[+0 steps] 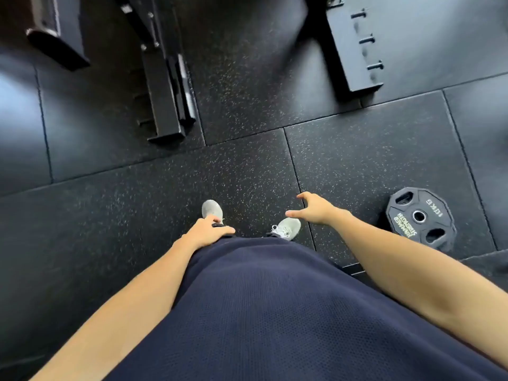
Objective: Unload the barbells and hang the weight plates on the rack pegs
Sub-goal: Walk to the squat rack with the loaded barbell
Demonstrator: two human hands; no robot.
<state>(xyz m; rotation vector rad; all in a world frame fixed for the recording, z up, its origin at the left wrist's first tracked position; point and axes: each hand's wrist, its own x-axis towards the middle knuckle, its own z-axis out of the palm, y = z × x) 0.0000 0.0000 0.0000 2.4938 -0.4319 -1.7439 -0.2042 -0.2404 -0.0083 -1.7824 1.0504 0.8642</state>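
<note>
Item: weight plate, black, marked 10 KG, three grip slots. It lies flat on the rubber floor at my four o'clock, well apart from both hands.

Item: my right hand, empty, fingers spread and relaxed, hanging out toward one o'clock over my right shoe.

Item: my left hand, empty, fingers loosely laid against my shirt hem.

Item: black steel frame with short pegs at one o'clock; second frame foot at eleven.

Step, as I judge it: between loads, nothing carried. Next move calls for turning right, stooping, hooking fingers through a slot and lifting the plate toward a peg.
</note>
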